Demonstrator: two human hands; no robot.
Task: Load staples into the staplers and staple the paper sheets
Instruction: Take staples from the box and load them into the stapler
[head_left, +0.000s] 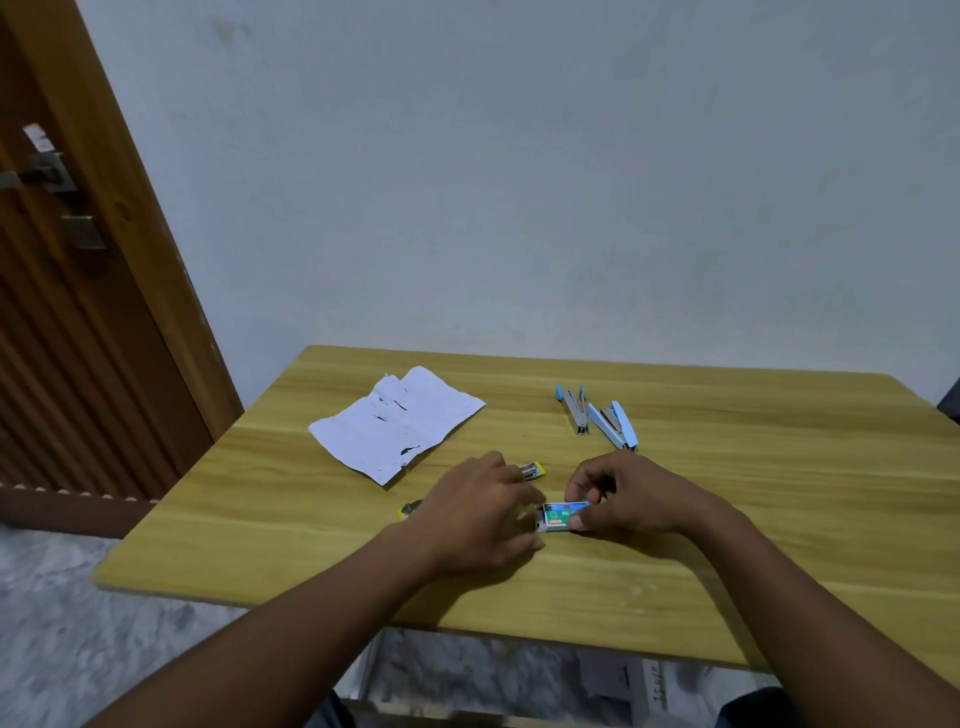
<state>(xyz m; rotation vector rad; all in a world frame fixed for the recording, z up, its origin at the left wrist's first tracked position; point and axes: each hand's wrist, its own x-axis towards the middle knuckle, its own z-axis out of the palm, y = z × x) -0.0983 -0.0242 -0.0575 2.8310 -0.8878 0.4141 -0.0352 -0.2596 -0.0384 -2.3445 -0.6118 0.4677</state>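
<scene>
A small green and blue staple box lies on the wooden table, pinched at its right end by my right hand. The fingertips of my left hand touch the box's left end; whether they grip anything is hidden. Under my left hand lies a yellow stapler, with one end showing past my fingers and the other end by my wrist. Two light blue staplers lie open further back: one and another to its right. Creased white paper sheets lie at the back left.
The table stands against a plain grey wall. A brown wooden door is at the left. The table's near edge runs just under my forearms, with marbled floor below.
</scene>
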